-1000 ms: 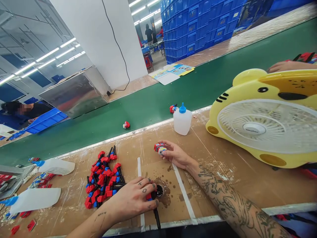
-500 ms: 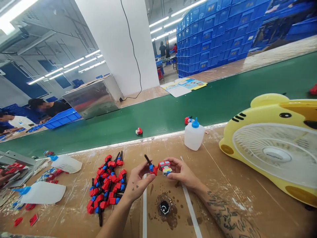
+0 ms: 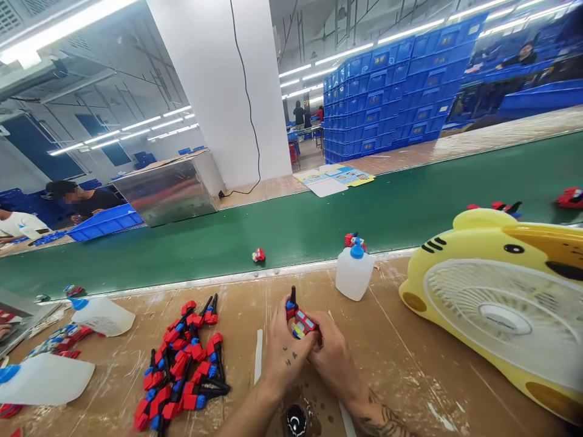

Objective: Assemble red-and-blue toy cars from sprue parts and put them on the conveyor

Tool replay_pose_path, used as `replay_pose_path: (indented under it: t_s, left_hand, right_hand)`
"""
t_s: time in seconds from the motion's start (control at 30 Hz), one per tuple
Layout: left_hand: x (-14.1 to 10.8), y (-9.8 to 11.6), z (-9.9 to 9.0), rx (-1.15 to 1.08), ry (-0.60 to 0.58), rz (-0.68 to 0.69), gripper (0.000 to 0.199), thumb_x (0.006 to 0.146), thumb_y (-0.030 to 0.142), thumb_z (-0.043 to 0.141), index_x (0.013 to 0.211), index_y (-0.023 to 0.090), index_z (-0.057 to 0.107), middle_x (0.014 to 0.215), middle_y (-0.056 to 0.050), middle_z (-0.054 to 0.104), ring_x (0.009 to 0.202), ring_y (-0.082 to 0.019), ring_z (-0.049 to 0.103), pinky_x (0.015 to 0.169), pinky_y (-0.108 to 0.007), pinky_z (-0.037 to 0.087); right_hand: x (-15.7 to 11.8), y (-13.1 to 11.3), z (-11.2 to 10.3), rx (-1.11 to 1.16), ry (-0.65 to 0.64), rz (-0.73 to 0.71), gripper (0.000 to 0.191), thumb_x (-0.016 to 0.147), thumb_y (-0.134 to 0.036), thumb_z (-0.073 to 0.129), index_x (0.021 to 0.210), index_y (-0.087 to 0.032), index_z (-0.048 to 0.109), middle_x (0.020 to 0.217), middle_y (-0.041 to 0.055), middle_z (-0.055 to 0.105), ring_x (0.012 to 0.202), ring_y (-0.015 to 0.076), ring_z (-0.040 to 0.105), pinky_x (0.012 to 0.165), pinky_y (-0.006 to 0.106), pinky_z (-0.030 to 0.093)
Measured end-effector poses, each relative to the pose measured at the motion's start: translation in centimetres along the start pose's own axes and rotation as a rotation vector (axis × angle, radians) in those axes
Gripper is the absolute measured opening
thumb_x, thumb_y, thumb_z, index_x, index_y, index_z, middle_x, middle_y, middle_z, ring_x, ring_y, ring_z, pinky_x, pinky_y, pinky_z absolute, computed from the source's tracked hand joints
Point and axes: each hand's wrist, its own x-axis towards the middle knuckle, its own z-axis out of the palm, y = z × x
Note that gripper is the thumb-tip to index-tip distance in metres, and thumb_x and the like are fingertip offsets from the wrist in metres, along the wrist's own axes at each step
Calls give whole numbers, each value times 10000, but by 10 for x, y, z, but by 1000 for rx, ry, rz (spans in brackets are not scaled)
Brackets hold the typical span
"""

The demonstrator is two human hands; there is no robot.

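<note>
Both of my hands are closed around one small toy above the cardboard-covered bench. My left hand (image 3: 285, 355) grips a red and blue toy arm (image 3: 290, 308) with a black rod pointing up. My right hand (image 3: 337, 358) pinches the red, grey and yellow toy robot body (image 3: 304, 321) from the right side. Body and arm touch; my fingers hide whether they are joined. Left of my hands lies a loose pile of red and blue toy arms (image 3: 182, 364) with black rods. Below my wrists is a small round black dish of liquid (image 3: 297, 419), partly cut off.
A white squeeze bottle (image 3: 355, 276) stands by the green conveyor belt (image 3: 300, 227), which carries several toy pieces. A yellow fan (image 3: 494, 315) takes up the right side. More squeeze bottles (image 3: 107, 315) lie at left. Blue crates (image 3: 373, 103) are stacked beyond; people sit far left.
My hands have come together, bringing the toy arm against the toy robot body. The view has shifted, so the bench and dish appear lower.
</note>
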Motion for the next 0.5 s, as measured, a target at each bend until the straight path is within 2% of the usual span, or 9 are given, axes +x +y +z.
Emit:
replay_pose_path:
  t_s: [0.07,0.13,0.2,0.27,0.33,0.43,0.5]
  left_hand:
    - [19,3,-1,96,68,48,637,729,249,698,1322,220,465,1239,-101,620,1137,-257,599,984,-363,479]
    - [49,4,-8,240,20,78,593,715,252,698,1272,212,498,1103,-59,665,1002,-219,637,886,-303,502]
    - [87,3,-18,369,-41,50,539,734,272,689,1238,197,513,985,-25,679,880,-186,644,793,-264,501]
    - [130,2,-26,454,-68,14,507,762,278,682,1229,170,517,950,-26,678,855,-183,640,770,-262,494]
    - [174,2,-28,532,-114,-21,480,783,260,692,1220,143,530,961,-47,677,881,-198,641,786,-291,500]
    - [229,5,-19,653,-224,-98,351,873,302,670,1171,140,580,1044,-70,658,915,-203,644,807,-362,534]
    - [253,9,-9,711,-288,-144,301,928,335,621,1162,147,599,1113,-77,640,945,-202,645,814,-393,554]
  right_hand:
    - [-1,6,3,-19,21,6,433,856,-194,606,1275,-272,533,1244,98,601,1154,286,578,973,421,491]
    - [-1,13,6,-18,26,57,600,842,-248,645,1398,-275,422,1342,109,543,1189,300,564,981,447,499]
    - [0,19,8,3,18,121,699,830,-278,657,1455,-265,345,1359,123,521,1099,289,611,905,435,550]
    - [2,20,7,23,-23,155,637,834,-272,636,1424,-245,396,1271,122,566,971,260,643,812,397,579]
    - [4,17,5,11,-76,153,498,829,-252,625,1314,-229,513,1139,102,617,929,251,640,791,372,570]
    - [7,13,3,-66,-145,133,299,810,-230,629,1109,-220,619,958,68,648,872,249,630,782,363,536]
    - [7,13,2,-123,-178,115,200,801,-230,631,1001,-220,637,875,51,648,806,242,622,748,357,514]
